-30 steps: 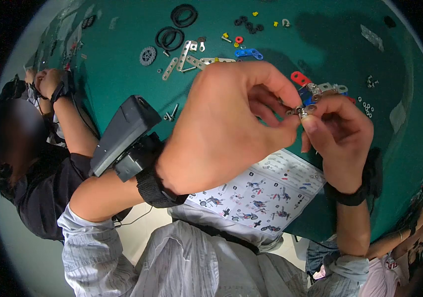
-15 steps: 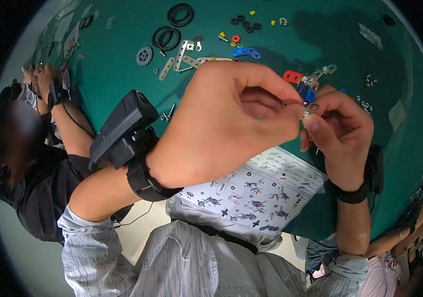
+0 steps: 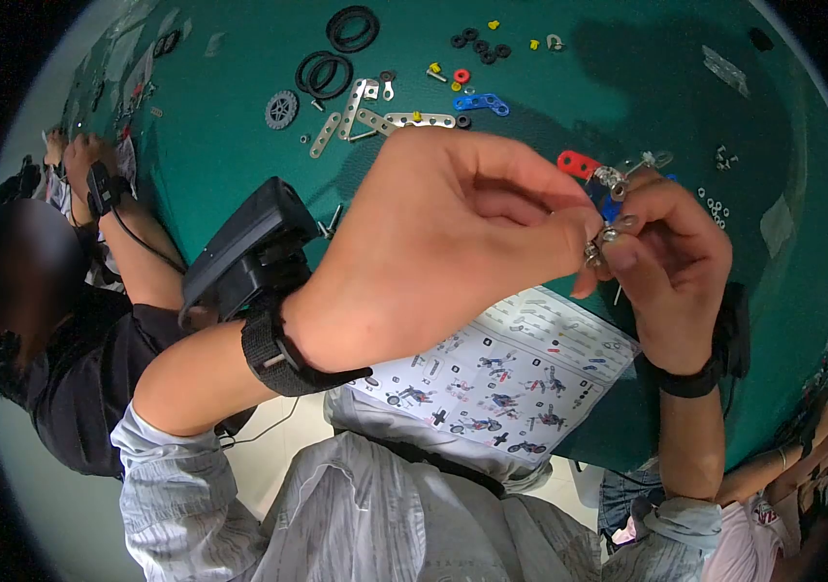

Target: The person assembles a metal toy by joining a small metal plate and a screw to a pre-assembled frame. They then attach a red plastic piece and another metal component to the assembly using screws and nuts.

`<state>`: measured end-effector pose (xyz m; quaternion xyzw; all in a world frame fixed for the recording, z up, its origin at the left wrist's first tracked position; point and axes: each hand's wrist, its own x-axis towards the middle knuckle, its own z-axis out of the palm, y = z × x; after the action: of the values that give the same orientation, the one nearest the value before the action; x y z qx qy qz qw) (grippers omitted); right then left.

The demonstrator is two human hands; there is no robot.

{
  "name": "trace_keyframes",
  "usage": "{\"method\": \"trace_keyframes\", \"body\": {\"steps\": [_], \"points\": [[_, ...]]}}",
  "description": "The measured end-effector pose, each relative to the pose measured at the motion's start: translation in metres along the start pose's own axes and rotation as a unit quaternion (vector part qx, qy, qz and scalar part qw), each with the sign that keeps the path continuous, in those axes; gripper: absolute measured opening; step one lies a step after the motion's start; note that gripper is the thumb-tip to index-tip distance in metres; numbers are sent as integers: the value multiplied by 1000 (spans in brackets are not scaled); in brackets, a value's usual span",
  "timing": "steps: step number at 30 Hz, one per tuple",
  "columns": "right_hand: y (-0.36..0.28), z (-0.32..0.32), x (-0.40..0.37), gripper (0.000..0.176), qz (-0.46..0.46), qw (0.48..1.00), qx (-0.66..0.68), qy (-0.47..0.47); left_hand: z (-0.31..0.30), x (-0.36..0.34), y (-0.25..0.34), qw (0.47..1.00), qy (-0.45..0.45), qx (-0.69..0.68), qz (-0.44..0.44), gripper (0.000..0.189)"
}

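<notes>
Thumb and fingers of my right hand (image 3: 681, 262) are closed on a small part-built metal model. A red perforated strip (image 3: 579, 163), a blue piece (image 3: 612, 209) and shiny screws and nuts (image 3: 615, 178) show on it above the fingers. My left hand (image 3: 462, 252) comes in from the left, pinched at the model's near side, its fingertips close to the right thumb. Small metal hardware (image 3: 592, 255) shows just below the left fingertips. What exactly sits in that pinch is hidden by the thumb.
Behind my hands on the green table (image 3: 239, 145) lie black rubber tyres (image 3: 325, 75), a grey wheel (image 3: 282, 110), perforated metal strips (image 3: 351, 109), a bent blue strip (image 3: 482, 104) and several nuts (image 3: 715, 207). A printed instruction sheet (image 3: 521, 388) lies in front. Another person (image 3: 75, 359) sits at left.
The model has tilted slightly in my fingers, and its red strip shows more fully. My left hand has shifted slightly down and right, with metal hardware now visible below its fingertips.
</notes>
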<state>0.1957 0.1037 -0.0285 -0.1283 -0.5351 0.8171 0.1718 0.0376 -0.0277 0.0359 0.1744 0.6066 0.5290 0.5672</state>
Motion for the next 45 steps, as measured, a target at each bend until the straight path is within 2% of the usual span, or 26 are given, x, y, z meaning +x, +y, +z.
{"method": "trace_keyframes", "body": {"steps": [4,6,10,13,19,33,39,43,45], "points": [[2,0,3,12,-38,999,34,-8,1,0,0,1000,-5,-3,-3,18],[3,-3,4,12,-38,998,42,-19,-1,2,-4,999,16,3,29,17],[2,-2,4,12,-18,999,22,-21,-2,3,-2,998,33,18,42,15],[2,0,3,12,1,999,35,-16,-3,3,-2,999,0,-12,37,15],[1,1,2,12,21,999,27,-12,-1,3,-3,999,23,-4,40,13],[-2,-1,3,15,66,997,27,12,0,5,-17,993,33,33,112,12],[1,1,5,27,26,996,76,40,1,5,-17,990,26,31,133,14],[3,-3,3,32,17,998,55,31,0,5,-19,988,21,35,150,18],[3,-3,5,33,-16,999,36,31,1,3,-19,982,16,45,180,19]]}}
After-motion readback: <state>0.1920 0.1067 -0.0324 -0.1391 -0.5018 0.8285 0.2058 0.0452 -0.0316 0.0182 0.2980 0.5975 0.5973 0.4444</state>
